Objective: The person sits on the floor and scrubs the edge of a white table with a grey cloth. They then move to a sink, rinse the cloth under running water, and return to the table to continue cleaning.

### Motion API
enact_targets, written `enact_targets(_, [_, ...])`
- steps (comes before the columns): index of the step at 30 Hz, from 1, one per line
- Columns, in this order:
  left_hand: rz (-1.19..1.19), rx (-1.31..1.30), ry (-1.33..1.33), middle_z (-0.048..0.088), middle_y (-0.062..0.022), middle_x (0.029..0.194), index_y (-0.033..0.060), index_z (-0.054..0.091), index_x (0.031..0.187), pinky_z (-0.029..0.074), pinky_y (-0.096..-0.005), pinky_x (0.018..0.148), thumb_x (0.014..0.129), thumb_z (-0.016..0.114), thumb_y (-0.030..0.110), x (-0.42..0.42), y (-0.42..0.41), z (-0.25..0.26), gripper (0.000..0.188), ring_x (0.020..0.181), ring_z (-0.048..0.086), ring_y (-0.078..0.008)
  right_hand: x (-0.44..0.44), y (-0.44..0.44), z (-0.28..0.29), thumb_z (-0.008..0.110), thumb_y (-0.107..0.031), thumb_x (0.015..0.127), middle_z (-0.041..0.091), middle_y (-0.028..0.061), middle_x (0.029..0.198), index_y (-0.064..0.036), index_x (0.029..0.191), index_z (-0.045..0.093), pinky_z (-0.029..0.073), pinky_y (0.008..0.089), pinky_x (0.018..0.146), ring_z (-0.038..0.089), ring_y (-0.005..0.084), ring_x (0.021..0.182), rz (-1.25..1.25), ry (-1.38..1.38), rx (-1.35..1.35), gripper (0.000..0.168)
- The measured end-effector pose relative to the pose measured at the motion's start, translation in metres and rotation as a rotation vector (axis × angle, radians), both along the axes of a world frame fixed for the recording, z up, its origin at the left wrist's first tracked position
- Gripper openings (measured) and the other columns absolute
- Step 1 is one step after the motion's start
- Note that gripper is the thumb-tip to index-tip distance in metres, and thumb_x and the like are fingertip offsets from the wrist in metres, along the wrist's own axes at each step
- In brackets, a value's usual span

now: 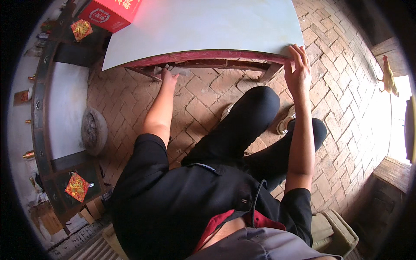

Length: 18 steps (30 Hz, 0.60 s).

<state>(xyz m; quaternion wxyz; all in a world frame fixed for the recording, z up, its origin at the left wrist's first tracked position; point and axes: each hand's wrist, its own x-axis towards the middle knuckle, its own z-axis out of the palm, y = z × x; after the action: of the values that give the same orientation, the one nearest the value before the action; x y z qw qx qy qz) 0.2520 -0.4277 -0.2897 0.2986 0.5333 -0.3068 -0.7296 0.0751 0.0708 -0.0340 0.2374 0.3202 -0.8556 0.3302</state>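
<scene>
Before me stands a low table with a pale, smooth top [208, 27] and a red wooden apron [208, 56]. My left hand [168, 76] is down below the table's near edge, toward its left end. In its fingers is a crumpled greyish cloth or wipe [179, 70], held near the left table leg; part of it is hidden by the hand and the table. My right hand [299, 73] grips the table's near right corner, with the fingers over the top and the thumb against the front edge.
A red carton [112, 14] bearing writing sits at the tabletop's far left. Along the left wall runs a dark cabinet [39, 130], with an ash-filled basin [94, 130] beside it on the brick floor [195, 94]. A chicken [389, 78] stands by the bright doorway at right.
</scene>
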Motion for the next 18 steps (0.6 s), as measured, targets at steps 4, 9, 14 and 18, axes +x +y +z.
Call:
enact_targets(4, [-0.069, 0.077, 0.100, 0.034, -0.0059, 0.141, 0.0167, 0.031, 0.137, 0.036, -0.0613, 0.098, 0.097, 0.037, 0.038, -0.022, 0.040, -0.009, 0.046, 0.123, 0.042, -0.0356, 0.000, 0.004, 0.004, 0.056, -0.006, 0.082, 0.055, 0.0131, 0.125, -0.005, 0.117, 0.057, 0.037, 0.0411, 0.102, 0.044, 0.0326, 0.125, -0.042, 0.000, 0.034, 0.035])
enact_targets(9, [-0.145, 0.167, 0.113, 0.040, -0.0104, 0.136, 0.0135, 0.034, 0.134, 0.033, -0.0623, 0.101, 0.098, 0.033, 0.031, -0.068, 0.151, 0.020, 0.039, 0.123, 0.043, -0.0349, 0.000, 0.007, 0.006, 0.057, -0.008, 0.083, 0.054, 0.0135, 0.126, -0.005, 0.118, 0.057, 0.039, 0.0408, 0.101, 0.044, 0.0324, 0.125, -0.073, 0.000, 0.092, 0.035])
enact_targets(14, [-0.268, 0.215, 0.141, 0.042, -0.0063, 0.135, 0.0155, 0.035, 0.132, 0.026, -0.0623, 0.105, 0.100, 0.029, 0.028, -0.103, 0.240, 0.035, 0.036, 0.129, 0.038, -0.0295, 0.001, 0.004, 0.004, 0.058, -0.007, 0.079, 0.054, 0.0130, 0.124, -0.006, 0.117, 0.057, 0.035, 0.0426, 0.104, 0.045, 0.0320, 0.123, -0.048, -0.008, 0.049, 0.038])
enact_targets(18, [-0.185, 0.213, 0.124, 0.040, -0.0097, 0.136, 0.0146, 0.035, 0.131, 0.026, -0.0629, 0.105, 0.099, 0.030, 0.022, -0.116, 0.259, 0.031, 0.033, 0.129, 0.038, -0.0303, 0.002, 0.006, 0.006, 0.058, -0.007, 0.079, 0.055, 0.0130, 0.124, -0.006, 0.116, 0.056, 0.035, 0.0427, 0.104, 0.045, 0.0324, 0.123, -0.058, -0.013, 0.039, 0.038])
